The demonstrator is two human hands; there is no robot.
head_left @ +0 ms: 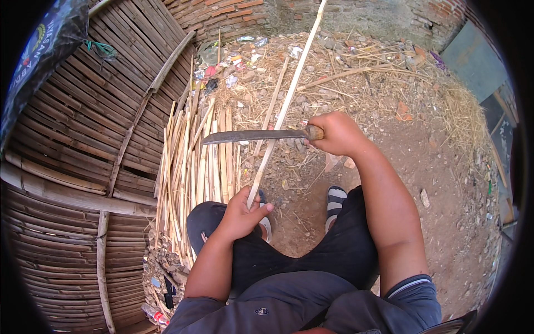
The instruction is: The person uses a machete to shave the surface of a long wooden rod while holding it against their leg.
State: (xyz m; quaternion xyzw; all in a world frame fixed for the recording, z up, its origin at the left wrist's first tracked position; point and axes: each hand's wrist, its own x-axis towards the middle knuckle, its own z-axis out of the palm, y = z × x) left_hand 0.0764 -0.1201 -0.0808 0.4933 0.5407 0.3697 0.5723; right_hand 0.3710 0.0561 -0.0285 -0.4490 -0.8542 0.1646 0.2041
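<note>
A long pale bamboo strip (290,96) slants up and away from my left hand (242,213), which is closed round its near end beside my left knee. My right hand (337,133) grips the wooden handle of a machete (257,135). Its dark blade points left and lies across the strip, roughly level; whether the edge bites into the strip I cannot tell. Left of my left hand, a pile of split bamboo strips (192,161) lies lengthwise on the ground.
A slatted bamboo wall (61,106) closes off the left side. Behind the littered, straw-strewn ground stands a brick wall (239,14). Loose bamboo pieces (345,75) lie ahead. A grey panel (473,61) leans at the far right. A plastic bottle (154,314) lies at lower left.
</note>
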